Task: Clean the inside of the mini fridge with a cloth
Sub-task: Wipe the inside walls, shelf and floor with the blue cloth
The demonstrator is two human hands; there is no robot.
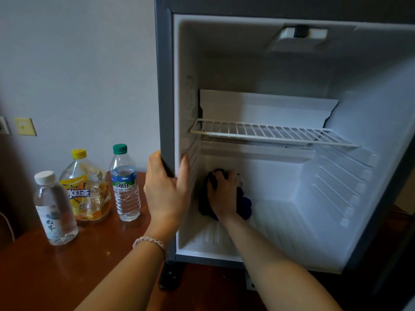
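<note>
Right hand (223, 194) clenched round dark blue cloth (244, 204), pressing it on back wall low in mini fridge (292, 176), under wire shelf (269, 132). My left hand (167, 187) grips fridge's left front edge. Three bottles (124, 182) stand on wooden table (67, 265), left of fridge.

Three bottles are seen standing on a reddish-brown wooden surface (94, 254), all to the left of the left hand. Nearest that hand, a clear water bottle with a green cap (124, 182) is placed upright. Just beside it, further left, a squat bottle with a yellow cap (86, 187) and a yellow label is set, amber liquid showing low inside. Furthest left and nearer the camera, a clear bottle with a white cap (54, 208) is found. On the pale wall (78, 63) above, what may be a yellowish switch plate (25, 126) is mounted.
</note>
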